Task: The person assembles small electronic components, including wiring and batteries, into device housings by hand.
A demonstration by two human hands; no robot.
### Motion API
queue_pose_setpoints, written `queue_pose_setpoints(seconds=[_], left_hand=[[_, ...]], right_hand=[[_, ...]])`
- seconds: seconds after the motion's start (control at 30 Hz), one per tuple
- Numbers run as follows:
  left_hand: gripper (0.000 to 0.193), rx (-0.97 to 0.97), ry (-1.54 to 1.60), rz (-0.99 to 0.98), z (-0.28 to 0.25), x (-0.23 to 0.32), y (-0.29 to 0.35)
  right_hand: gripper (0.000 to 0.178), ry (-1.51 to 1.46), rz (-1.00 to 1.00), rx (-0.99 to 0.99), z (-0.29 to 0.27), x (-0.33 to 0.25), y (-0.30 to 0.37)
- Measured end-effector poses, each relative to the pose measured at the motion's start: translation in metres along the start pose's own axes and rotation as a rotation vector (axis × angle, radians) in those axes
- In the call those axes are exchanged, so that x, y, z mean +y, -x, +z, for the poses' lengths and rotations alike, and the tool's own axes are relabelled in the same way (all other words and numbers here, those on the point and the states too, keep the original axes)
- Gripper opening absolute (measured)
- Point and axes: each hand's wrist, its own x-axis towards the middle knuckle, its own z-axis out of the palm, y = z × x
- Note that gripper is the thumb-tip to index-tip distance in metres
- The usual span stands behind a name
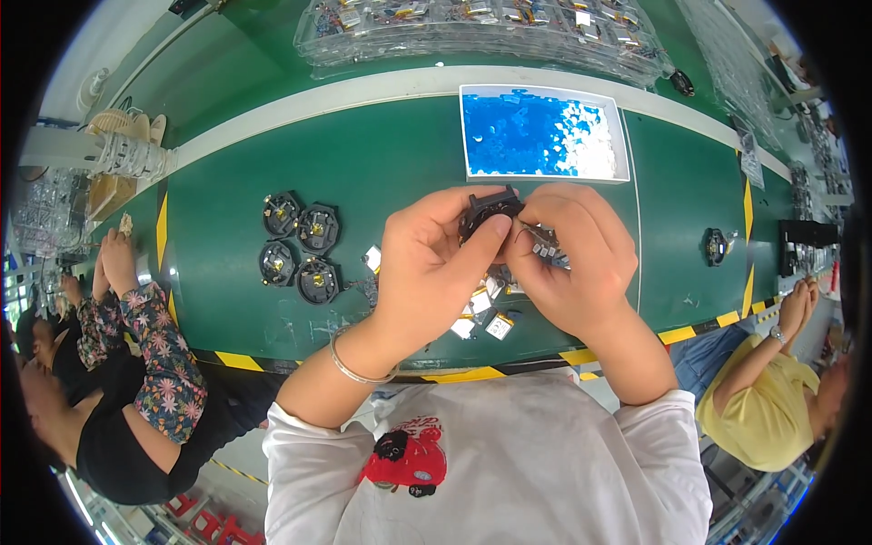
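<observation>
A round black plastic housing [490,207] is held up over the green bench by my left hand [436,259], thumb across its near side. Close against it, my right hand [579,254] is closed, its fingertips pinching at the housing's right edge by a thin dark wire. A small silvery part with wires [545,245] shows beneath the right fingers; its kind is partly hidden. Below both hands lie several small silver-white battery cells [499,325], some covered by my wrists. Four-sided grouping aside, several similar black housings [318,228] sit to the left.
Beyond my hands stands a white tray [625,163] with blue and white small pieces. Clear plastic trays [381,56] of parts lie past the pale rail [363,94]. Another black housing [716,246] rests at right. Co-workers sit on both sides; yellow-black tape [463,373] marks the near edge.
</observation>
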Motion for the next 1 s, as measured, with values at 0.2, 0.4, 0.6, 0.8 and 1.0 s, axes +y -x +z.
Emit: queue_pose_setpoints(seconds=[0.2, 0.4, 0.6, 0.8, 1.0], left_hand=[[0.012, 0.008, -0.112, -0.101, -0.011, -0.001, -0.005], [0.013, 0.000, 0.109, -0.265, -0.018, 0.001, -0.013], [0.012, 0.021, 0.080, -0.273, -0.012, 0.004, -0.011], [0.010, -0.023, 0.066, -0.286, -0.015, 0.001, -0.012], [0.004, 0.015, 0.119, -0.353, -0.012, 0.003, -0.014]], right_hand=[[0.020, -0.141, 0.135, -0.112, -0.005, -0.004, 0.002], [0.015, -0.815, 0.793, -0.265, -0.015, 0.008, 0.003], [0.012, -1.011, 0.884, -0.299, -0.029, 0.023, 0.001], [0.018, -0.729, 0.711, -0.336, -0.033, 0.025, 0.001], [0.022, -0.624, 0.590, -0.365, -0.036, 0.023, -0.004]])
